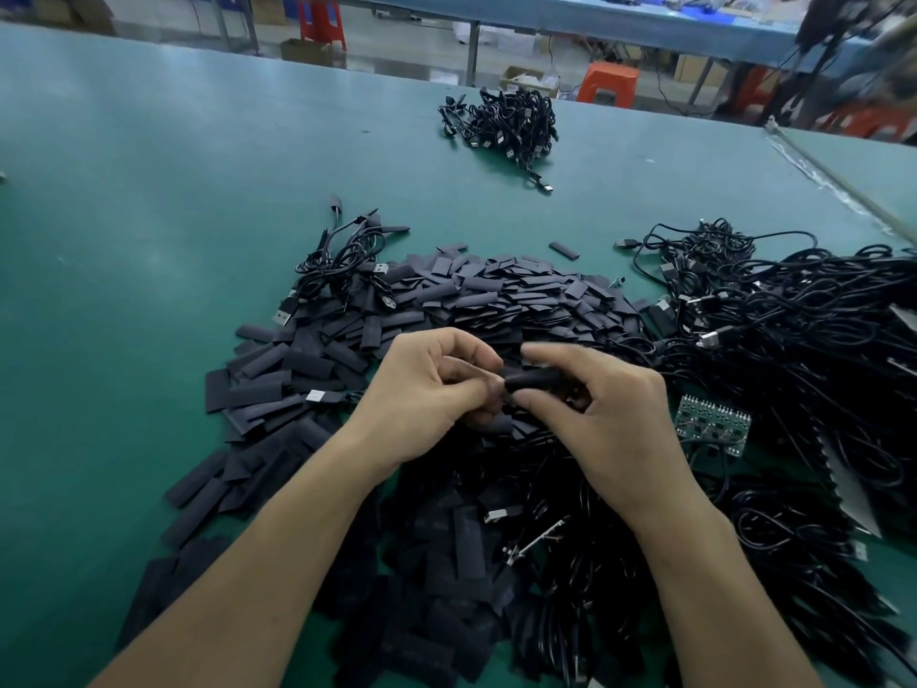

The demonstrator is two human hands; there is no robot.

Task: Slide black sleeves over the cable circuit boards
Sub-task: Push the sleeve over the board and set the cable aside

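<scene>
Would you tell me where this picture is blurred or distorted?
Head view: motion blur smears the top right corner; the wide lens bows the table edge; the sleeve between left hand and right hand looks soft; the cable pile beyond is sharper.

Black sleeve (533, 378) lying level, pinched between both hands, above heap of flat sleeves (496, 295)

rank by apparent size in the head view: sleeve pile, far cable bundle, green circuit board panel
1. sleeve pile, by far the largest
2. far cable bundle, though distance shrinks it
3. green circuit board panel, smallest as seen; it lies nearer the camera, so it is truly smaller than the bundle
</scene>
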